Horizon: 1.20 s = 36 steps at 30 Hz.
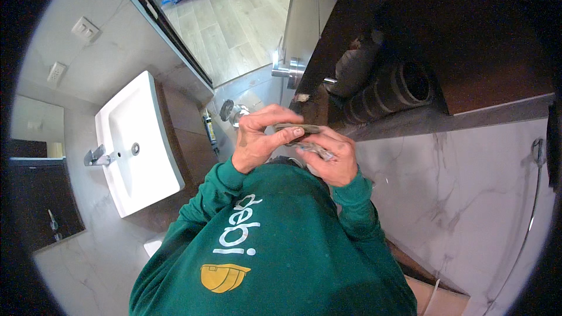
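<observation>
Both hands meet in front of my chest, around a thin flat greyish-brown piece [301,127] whose kind I cannot make out. My left hand [256,138] is closed on its near edge with the thumb pressed on top; the fingers reach over it, slightly blurred. From the other side my right hand [335,157] is closed under and around the piece. A crinkled, shiny, clear-looking bit [316,150] shows in the right hand's grip, below the flat piece. The fingers hide much of both.
On the left is a white washbasin [143,164] with a chrome faucet [96,156]. A sealant-like tube [209,127] and a silvery round item [234,111] lie beyond my left hand. Ahead, an open door with a metal handle [290,71] borders the doorway. A dark ribbed cylinder [389,93] lies right.
</observation>
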{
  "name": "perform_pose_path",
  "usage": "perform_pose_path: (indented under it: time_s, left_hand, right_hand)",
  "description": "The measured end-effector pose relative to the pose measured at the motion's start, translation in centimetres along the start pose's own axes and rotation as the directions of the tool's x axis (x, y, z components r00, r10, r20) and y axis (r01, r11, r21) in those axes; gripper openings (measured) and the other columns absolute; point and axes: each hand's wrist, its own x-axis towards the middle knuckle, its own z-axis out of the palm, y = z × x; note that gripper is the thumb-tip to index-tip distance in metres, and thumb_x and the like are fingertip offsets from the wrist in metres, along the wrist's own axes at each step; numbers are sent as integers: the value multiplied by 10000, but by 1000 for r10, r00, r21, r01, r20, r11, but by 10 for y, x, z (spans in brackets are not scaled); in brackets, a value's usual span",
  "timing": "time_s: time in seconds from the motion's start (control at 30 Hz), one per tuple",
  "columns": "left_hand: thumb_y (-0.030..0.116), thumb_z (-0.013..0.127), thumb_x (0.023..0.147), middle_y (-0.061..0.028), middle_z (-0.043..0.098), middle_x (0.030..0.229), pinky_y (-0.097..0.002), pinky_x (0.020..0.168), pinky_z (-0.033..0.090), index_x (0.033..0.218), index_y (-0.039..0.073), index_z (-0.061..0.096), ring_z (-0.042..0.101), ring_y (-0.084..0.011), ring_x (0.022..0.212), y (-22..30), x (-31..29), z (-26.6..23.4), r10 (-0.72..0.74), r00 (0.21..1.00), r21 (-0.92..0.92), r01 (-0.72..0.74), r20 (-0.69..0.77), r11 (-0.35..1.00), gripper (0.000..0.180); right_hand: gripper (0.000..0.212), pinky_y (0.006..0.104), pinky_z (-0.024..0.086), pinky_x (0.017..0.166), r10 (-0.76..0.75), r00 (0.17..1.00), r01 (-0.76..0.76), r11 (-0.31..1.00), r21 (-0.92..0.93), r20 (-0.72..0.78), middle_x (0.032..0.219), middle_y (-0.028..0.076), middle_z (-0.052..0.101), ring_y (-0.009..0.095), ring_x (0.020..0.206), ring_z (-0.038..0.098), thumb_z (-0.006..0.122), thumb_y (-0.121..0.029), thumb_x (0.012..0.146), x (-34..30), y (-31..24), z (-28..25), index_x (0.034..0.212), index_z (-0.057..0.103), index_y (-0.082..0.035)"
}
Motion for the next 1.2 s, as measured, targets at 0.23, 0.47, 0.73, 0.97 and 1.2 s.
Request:
perform_pose_path:
  time_s: [0.23, 0.47, 0.73, 0.97, 1.2]
  left_hand:
    - [127, 754, 823, -140, 686, 1024, -338, 815, 522, 1063, -6, 702, 664, -227, 945, -13, -30, 14, 74, 995, 162, -84, 69, 983, 279]
    - [191, 730, 847, -156, 651, 1128, -344, 839, 518, 1158, -7, 676, 651, -262, 1004, -28, -18, 78, -128, 984, -9, 130, 122, 991, 372]
    - [113, 730, 784, -88, 616, 934, -304, 782, 475, 923, -7, 649, 601, -178, 883, -42, -8, 79, -296, 948, -85, 306, 114, 948, 201]
    - [62, 750, 749, -175, 666, 959, -344, 700, 546, 942, -29, 719, 671, -277, 825, 91, -10, -6, 456, 866, 100, -482, 205, 870, 215]
    - [97, 729, 850, -166, 646, 920, -356, 687, 562, 957, -67, 710, 680, -297, 765, 136, -15, -25, 632, 775, -74, -628, 33, 774, 196]
  right_hand:
    - [265, 287, 470, 868, 385, 758, -333, 922, 196, -526, 961, 68, 689, 158, 929, 616, 730, -213, 881, -32, 15, -15, 1029, 708, 7]
    - [434, 339, 411, 986, 404, 731, -239, 906, 348, -550, 1165, 101, 634, 206, 1131, 545, 527, -366, 1016, -23, 38, 22, 1209, 639, 7]
    - [717, 359, 395, 1024, 453, 755, -172, 835, 522, -475, 1322, 150, 530, 219, 1144, 527, 296, -590, 1030, -29, 46, 44, 1449, 430, -23]
    - [630, 311, 493, 861, 496, 557, -214, 861, 462, -666, 1379, 118, 508, 213, 1081, 602, 467, -506, 1016, -12, 67, -14, 1445, 461, -45]
    - [633, 416, 397, 1061, 351, 656, -444, 896, 34, -669, 1406, 221, 479, 388, 1281, 482, 696, -298, 862, 74, 122, -33, 1364, 507, 38]
